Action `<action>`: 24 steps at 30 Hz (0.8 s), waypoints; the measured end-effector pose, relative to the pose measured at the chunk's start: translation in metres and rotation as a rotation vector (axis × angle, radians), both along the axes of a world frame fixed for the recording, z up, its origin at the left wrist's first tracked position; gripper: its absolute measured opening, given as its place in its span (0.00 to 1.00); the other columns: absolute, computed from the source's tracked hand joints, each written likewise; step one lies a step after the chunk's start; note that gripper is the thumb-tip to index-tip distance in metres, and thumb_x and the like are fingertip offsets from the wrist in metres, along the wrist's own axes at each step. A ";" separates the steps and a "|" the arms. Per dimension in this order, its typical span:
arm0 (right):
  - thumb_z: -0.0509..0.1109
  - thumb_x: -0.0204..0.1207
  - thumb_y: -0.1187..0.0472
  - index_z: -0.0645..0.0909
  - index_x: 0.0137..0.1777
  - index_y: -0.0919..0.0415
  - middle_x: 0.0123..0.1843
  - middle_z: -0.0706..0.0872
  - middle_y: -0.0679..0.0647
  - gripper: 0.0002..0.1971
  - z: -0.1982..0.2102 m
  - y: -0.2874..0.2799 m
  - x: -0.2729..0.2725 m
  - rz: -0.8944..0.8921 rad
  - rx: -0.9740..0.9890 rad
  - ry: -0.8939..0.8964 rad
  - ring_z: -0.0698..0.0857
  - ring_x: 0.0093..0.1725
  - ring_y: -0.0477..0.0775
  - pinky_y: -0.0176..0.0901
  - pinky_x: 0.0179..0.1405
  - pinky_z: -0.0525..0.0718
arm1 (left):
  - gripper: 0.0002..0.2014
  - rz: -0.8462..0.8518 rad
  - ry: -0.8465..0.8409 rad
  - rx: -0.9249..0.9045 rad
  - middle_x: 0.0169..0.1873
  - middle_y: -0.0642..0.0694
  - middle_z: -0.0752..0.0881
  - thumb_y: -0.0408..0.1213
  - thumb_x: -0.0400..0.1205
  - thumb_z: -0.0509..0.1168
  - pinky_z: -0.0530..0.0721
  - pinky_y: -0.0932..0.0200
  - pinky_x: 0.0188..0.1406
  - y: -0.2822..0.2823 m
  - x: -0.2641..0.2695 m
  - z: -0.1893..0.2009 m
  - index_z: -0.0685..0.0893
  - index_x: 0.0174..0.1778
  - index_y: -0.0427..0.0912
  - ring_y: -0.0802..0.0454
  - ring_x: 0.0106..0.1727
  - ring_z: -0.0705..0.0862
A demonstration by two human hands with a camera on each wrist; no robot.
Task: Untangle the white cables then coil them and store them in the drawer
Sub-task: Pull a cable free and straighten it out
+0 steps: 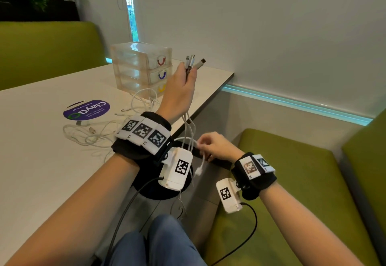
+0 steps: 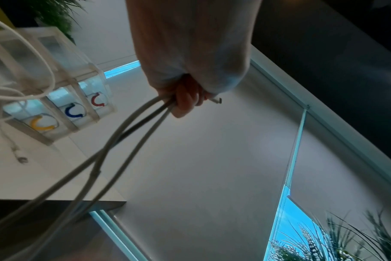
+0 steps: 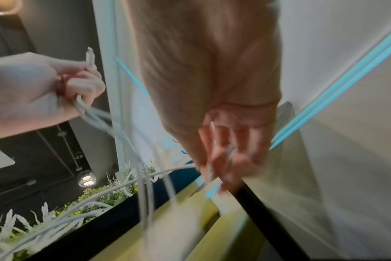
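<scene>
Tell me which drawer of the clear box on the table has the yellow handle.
The bottom drawer of the clear box; the middle one has a blue handle, the top one red. All three look closed.

Black wrist straps [image 1: 133, 150], white coded tags [image 1: 144, 132], blue jeans [image 1: 163, 244]

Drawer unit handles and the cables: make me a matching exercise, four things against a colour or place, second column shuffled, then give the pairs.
Things
1. top drawer handle
2. middle drawer handle
3. bottom drawer handle
4. cable plugs

Colour or place
A. yellow
B. sticking up out of the left hand
C. red
D. blue

Pairs: 1-C, 2-D, 3-A, 4-B
</scene>
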State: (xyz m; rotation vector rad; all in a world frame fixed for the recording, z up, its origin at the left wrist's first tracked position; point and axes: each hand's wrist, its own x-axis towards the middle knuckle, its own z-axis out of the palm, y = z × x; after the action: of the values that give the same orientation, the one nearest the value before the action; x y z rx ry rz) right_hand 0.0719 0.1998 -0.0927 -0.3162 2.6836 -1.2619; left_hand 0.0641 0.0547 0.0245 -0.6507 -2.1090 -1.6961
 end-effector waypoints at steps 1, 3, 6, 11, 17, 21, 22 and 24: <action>0.62 0.81 0.62 0.75 0.58 0.61 0.33 0.82 0.54 0.08 0.005 0.004 -0.001 -0.044 -0.046 0.067 0.81 0.29 0.50 0.35 0.24 0.82 | 0.13 0.005 -0.003 -0.008 0.26 0.51 0.67 0.40 0.87 0.51 0.64 0.57 0.25 -0.002 -0.003 -0.002 0.66 0.35 0.51 0.55 0.25 0.64; 0.60 0.81 0.63 0.74 0.58 0.59 0.29 0.77 0.52 0.07 0.017 0.008 -0.006 -0.100 -0.155 0.146 0.76 0.21 0.45 0.30 0.18 0.75 | 0.13 0.014 -0.022 -0.022 0.26 0.52 0.67 0.41 0.87 0.52 0.62 0.58 0.25 -0.004 -0.006 -0.007 0.66 0.35 0.51 0.55 0.25 0.64; 0.56 0.81 0.69 0.80 0.45 0.60 0.26 0.75 0.52 0.11 0.032 0.007 -0.014 -0.186 -0.400 0.123 0.72 0.16 0.42 0.30 0.14 0.68 | 0.14 0.009 -0.056 -0.049 0.25 0.51 0.67 0.41 0.87 0.51 0.61 0.60 0.24 -0.002 -0.007 -0.013 0.67 0.34 0.49 0.55 0.24 0.64; 0.53 0.79 0.77 0.83 0.52 0.66 0.40 0.87 0.57 0.17 0.052 0.001 -0.011 -0.114 -0.793 0.168 0.88 0.37 0.48 0.35 0.39 0.87 | 0.07 -0.013 -0.096 -0.026 0.24 0.51 0.66 0.39 0.88 0.48 0.66 0.61 0.22 0.002 -0.008 -0.029 0.68 0.49 0.40 0.59 0.20 0.66; 0.62 0.80 0.63 0.84 0.55 0.66 0.40 0.87 0.60 0.11 0.056 -0.009 -0.012 -0.120 -0.639 0.309 0.89 0.40 0.49 0.43 0.45 0.87 | 0.06 -0.029 -0.083 -0.013 0.31 0.53 0.72 0.32 0.83 0.51 0.68 0.57 0.30 -0.002 -0.009 -0.043 0.70 0.53 0.41 0.60 0.24 0.70; 0.64 0.80 0.62 0.85 0.48 0.64 0.42 0.87 0.72 0.09 0.055 -0.022 -0.016 -0.147 -0.468 0.411 0.87 0.40 0.61 0.52 0.43 0.87 | 0.05 -0.066 0.011 -0.098 0.29 0.53 0.72 0.26 0.82 0.56 0.71 0.74 0.30 -0.001 -0.003 -0.045 0.72 0.50 0.40 0.69 0.25 0.73; 0.63 0.80 0.62 0.85 0.47 0.63 0.42 0.87 0.71 0.09 0.054 -0.025 -0.017 -0.151 -0.432 0.424 0.87 0.42 0.63 0.53 0.44 0.87 | 0.02 -0.062 0.053 -0.117 0.27 0.53 0.70 0.27 0.83 0.58 0.71 0.76 0.28 0.000 -0.001 -0.045 0.73 0.48 0.38 0.69 0.24 0.73; 0.62 0.81 0.61 0.84 0.44 0.64 0.40 0.86 0.66 0.10 0.053 -0.029 -0.016 -0.151 -0.386 0.442 0.87 0.41 0.62 0.49 0.41 0.88 | 0.03 -0.008 0.133 -0.095 0.28 0.56 0.70 0.31 0.85 0.57 0.71 0.78 0.29 0.001 -0.001 -0.043 0.75 0.47 0.38 0.72 0.26 0.74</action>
State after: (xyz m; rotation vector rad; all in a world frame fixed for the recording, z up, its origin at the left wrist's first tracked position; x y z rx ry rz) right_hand 0.0561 0.1703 -0.0400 -0.4991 2.8337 -1.9666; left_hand 0.0627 0.0561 -0.0186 -0.7781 -2.1052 -1.5196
